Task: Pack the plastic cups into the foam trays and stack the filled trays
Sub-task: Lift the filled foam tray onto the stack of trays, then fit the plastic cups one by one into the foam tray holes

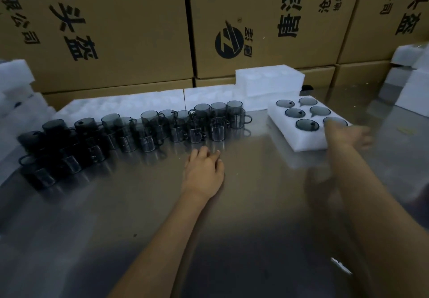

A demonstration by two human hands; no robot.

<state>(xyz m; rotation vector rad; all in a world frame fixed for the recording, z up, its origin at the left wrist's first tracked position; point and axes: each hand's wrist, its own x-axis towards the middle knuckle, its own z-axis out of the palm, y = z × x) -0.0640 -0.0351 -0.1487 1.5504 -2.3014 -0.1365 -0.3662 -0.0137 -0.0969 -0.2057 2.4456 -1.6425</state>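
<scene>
Both forearms enter from the near edge of the steel counter (243, 204) and reach away from the camera. Left hand (204, 170) lies palm down on the bare counter, its fingers (210, 152) straight and close together, holding nothing; the fingertips stop just short of the front row of dark plastic cups (148, 132), apart from the nearest of them. Those loose cups stand upright in a long band running from the near left edge toward the middle of the far edge, handles turned various ways, some stacked two high. Right hand (348, 134) is blurred; it rests over the near right corner of the foam tray (301, 139), on or just above the sixth pocket, and whether its fingers are spread, pressed together or pinching a cup cannot be told. Five further pockets of this tray each show a dark cup rim seated in the foam, so the tray appears full or within one cup of it. Its long axis runs from near right to far left, angled across the right half of the counter. Empty foam trays (130, 105) lie along the far edge behind the cups, with a taller foam block (270, 81) stacked toward the far right, against cardboard cartons (116, 30). Judgement: the left hand is the nearer to the loose cups, which lie directly ahead of its fingertips; the right hand is the nearer to the filled tray and best placed to lift it toward a stack.
</scene>
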